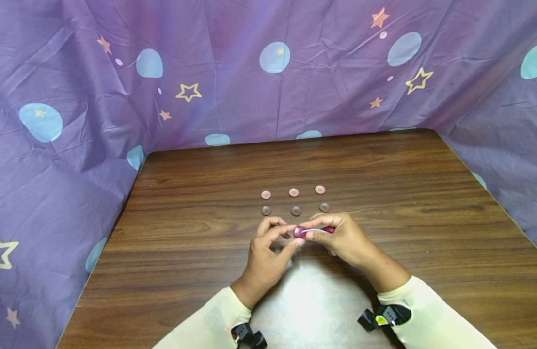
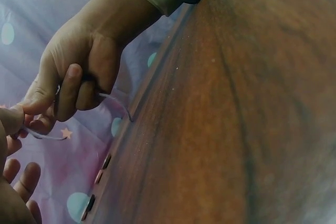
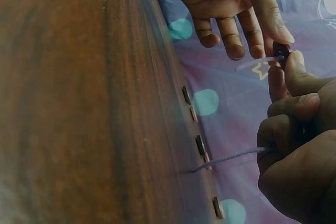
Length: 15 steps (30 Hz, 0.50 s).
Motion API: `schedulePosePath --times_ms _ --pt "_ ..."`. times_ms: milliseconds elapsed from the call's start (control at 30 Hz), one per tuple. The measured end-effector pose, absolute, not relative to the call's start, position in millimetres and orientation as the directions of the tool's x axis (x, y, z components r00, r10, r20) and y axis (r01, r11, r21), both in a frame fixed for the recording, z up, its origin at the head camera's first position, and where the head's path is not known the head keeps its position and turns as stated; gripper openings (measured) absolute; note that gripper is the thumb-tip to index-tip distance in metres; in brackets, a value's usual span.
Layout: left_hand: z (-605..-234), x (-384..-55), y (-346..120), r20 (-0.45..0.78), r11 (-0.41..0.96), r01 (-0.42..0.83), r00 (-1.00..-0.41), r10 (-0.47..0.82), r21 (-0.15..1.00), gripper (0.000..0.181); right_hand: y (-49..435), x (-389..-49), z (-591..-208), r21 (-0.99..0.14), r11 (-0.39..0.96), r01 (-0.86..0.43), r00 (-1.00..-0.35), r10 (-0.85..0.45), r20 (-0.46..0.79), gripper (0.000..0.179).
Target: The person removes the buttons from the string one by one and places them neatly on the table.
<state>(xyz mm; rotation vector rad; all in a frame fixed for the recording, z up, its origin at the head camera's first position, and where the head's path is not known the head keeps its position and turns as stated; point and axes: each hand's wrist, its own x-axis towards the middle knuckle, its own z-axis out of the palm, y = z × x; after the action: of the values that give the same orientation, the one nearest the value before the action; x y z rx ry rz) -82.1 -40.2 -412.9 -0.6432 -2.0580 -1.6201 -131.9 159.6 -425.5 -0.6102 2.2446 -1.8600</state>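
Button [image 1: 299,233], dark-red, round, plastic-looking: likely light, stiff, slippery. Left hand [image 1: 266,254] and right hand [image 1: 350,238] fingers pinch it; best hold: rim.

Magenta button [image 1: 299,233], pale cord [image 3: 232,156] — brown wood-grained table [image 1: 190,194], purple star-patterned cloth [image 1: 233,48].

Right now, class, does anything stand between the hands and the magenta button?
Nothing visible does: the left hand and right hand meet at the magenta button; the pink buttons and brown buttons lie beyond them.
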Motion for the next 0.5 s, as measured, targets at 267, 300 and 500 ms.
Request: schedulePosePath --times_ms 267,300,500 --pt "-413.9 -82.6 -41.2 0.598 0.189 0.604 -0.796 0.098 0.774 0.025 159.7 -132.7 -424.7 -0.964 0.103 -0.246 -0.892 -0.413 0.184 0.019" --pt "-413.9 -82.8 -41.4 0.6 0.192 0.607 -0.794 0.097 0.771 0.024 159.7 -132.7 -424.7 -0.964 0.102 -0.245 -0.893 -0.411 0.183 0.019" --pt "-413.3 -84.2 -42.0 0.633 0.22 0.634 -0.769 0.082 0.741 0.022 159.5 -132.5 -424.6 -0.964 0.09 -0.249 -0.895 -0.402 0.193 0.013"
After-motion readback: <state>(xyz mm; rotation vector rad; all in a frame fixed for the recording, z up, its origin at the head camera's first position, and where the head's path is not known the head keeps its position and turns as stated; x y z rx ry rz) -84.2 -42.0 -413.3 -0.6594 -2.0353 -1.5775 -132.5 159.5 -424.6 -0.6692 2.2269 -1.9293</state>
